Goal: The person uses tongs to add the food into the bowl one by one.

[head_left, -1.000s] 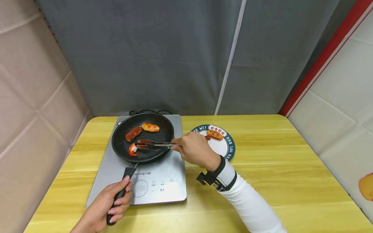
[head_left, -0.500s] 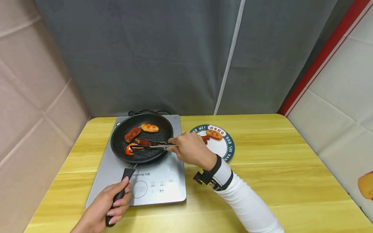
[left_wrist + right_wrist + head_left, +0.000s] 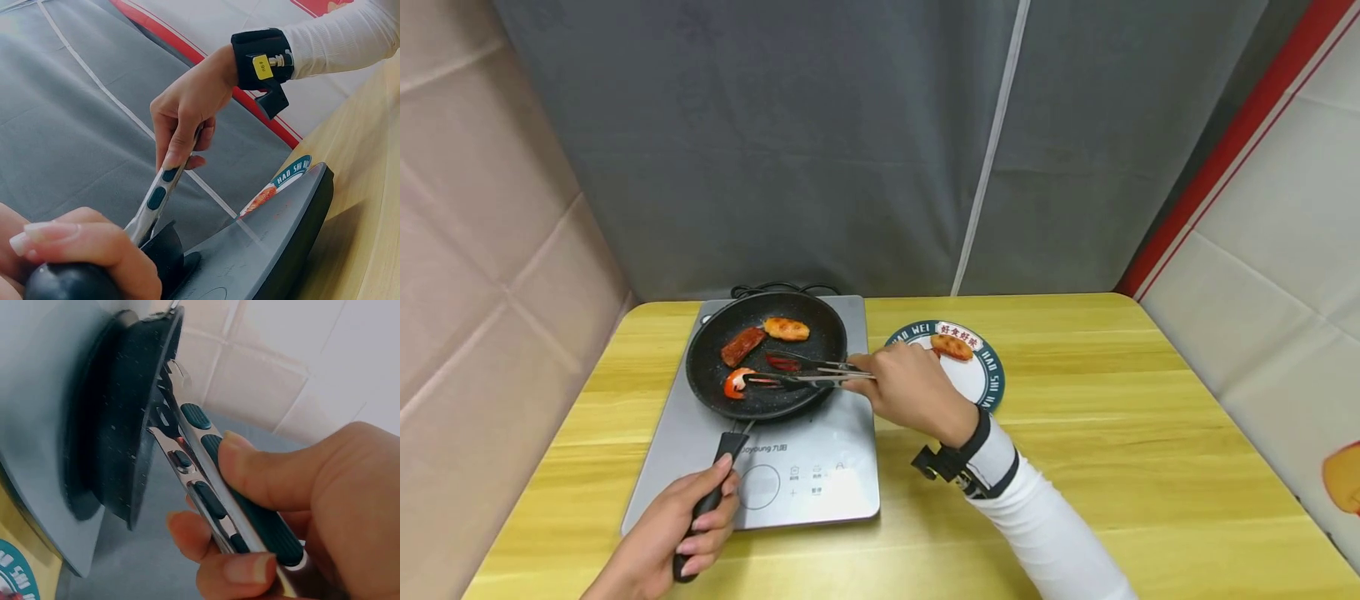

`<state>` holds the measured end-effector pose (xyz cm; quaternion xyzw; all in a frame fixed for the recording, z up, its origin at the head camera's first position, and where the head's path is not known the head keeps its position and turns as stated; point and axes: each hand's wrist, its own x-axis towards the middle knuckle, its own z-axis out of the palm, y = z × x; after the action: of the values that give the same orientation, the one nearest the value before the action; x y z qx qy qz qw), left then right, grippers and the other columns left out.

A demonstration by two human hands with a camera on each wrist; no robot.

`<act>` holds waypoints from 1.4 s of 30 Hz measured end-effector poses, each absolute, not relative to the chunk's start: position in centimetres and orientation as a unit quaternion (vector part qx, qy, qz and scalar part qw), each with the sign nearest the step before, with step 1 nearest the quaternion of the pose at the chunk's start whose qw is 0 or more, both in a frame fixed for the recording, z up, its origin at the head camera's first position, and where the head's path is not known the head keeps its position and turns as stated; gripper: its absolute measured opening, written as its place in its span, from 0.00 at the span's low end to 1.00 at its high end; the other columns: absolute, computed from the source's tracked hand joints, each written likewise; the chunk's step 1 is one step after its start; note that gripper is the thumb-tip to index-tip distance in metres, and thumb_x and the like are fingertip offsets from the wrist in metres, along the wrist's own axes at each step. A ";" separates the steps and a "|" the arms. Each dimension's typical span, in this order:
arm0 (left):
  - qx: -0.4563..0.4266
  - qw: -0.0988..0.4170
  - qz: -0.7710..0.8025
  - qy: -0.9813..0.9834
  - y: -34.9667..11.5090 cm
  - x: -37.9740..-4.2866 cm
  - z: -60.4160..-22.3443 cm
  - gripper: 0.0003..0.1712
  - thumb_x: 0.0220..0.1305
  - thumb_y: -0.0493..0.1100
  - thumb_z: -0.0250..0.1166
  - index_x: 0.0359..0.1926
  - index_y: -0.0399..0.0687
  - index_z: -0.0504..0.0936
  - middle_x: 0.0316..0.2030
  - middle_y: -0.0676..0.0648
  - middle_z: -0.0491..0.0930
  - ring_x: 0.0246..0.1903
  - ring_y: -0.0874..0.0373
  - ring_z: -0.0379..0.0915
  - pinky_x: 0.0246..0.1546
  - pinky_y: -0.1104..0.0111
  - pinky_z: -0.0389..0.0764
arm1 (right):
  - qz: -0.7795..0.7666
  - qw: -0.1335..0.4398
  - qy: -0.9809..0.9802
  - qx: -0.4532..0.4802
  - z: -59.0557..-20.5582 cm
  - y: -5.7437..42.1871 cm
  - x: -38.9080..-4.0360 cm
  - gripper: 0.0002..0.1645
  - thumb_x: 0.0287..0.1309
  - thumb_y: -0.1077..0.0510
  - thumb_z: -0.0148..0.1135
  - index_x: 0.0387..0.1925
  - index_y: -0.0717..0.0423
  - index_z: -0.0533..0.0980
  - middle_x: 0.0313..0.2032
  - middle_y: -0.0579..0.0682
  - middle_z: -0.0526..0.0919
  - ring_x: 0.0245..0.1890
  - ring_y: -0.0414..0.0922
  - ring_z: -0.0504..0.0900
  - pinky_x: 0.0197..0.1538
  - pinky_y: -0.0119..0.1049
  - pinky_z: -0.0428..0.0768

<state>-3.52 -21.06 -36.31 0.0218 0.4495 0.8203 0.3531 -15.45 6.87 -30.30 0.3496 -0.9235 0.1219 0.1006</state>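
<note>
My left hand [image 3: 688, 521] grips the black handle [image 3: 731, 444] of a dark speckled frying pan [image 3: 817, 315]. My right hand [image 3: 913, 392] holds metal tongs [image 3: 212, 456] with dark green grip pads, thumb on one arm and fingers on the other. Spread apart, the tongs' tips reach down into the pan. One tip is at an orange-and-white shrimp [image 3: 734, 384]; the other lies over a dark red piece [image 3: 784, 362], partly hidden. Behind them in the pan lie a reddish-brown sausage-like piece [image 3: 742, 346] and a golden-brown chicken wing [image 3: 786, 328].
Under the pan is a silver induction cooker [image 3: 797, 500] with a cable [image 3: 786, 287] behind it. On the wooden table [image 3: 1075, 417], a green-rimmed plate [image 3: 995, 375] holds another wing [image 3: 952, 347]; my right hand partly covers the plate. A grey curtain [image 3: 775, 150] hangs behind.
The tongs first moved left over the shrimp, then back to the right, and their tips have spread apart. The shrimp has shifted slightly left. My left hand stays on the pan handle.
</note>
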 end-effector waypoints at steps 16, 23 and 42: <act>0.029 0.352 0.822 0.446 -21.0 -3.7 -36.4 0.21 0.75 0.54 0.33 0.34 0.49 0.67 0.16 0.57 0.58 0.11 0.67 0.51 0.09 0.73 0.51 | 0.082 0.171 -0.915 0.356 -31.1 4.9 -15.8 0.16 0.58 0.45 0.59 0.42 0.48 0.80 0.21 0.44 0.79 0.21 0.43 0.76 0.14 0.35 0.70; 0.029 0.352 0.826 0.439 -21.1 -3.7 -36.5 0.21 0.75 0.54 0.33 0.34 0.49 0.67 0.16 0.57 0.58 0.11 0.67 0.51 0.09 0.72 0.50 | 0.077 0.182 -0.911 0.362 -31.3 4.4 -15.8 0.15 0.59 0.44 0.58 0.41 0.47 0.79 0.18 0.43 0.75 0.20 0.44 0.75 0.13 0.36 0.69; 0.045 0.358 0.836 0.413 -21.2 -3.6 -36.7 0.22 0.76 0.53 0.31 0.34 0.49 0.67 0.16 0.56 0.57 0.10 0.66 0.47 0.09 0.70 0.46 | 0.108 0.189 -0.946 0.242 -27.6 15.3 -15.7 0.20 0.56 0.45 0.61 0.47 0.49 0.80 0.16 0.44 0.75 0.15 0.43 0.69 0.11 0.35 0.61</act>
<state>-3.60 -21.20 -36.67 0.0451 0.4134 0.8362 0.3576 -15.68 15.31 -27.61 0.2418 -0.9457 0.1076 0.1886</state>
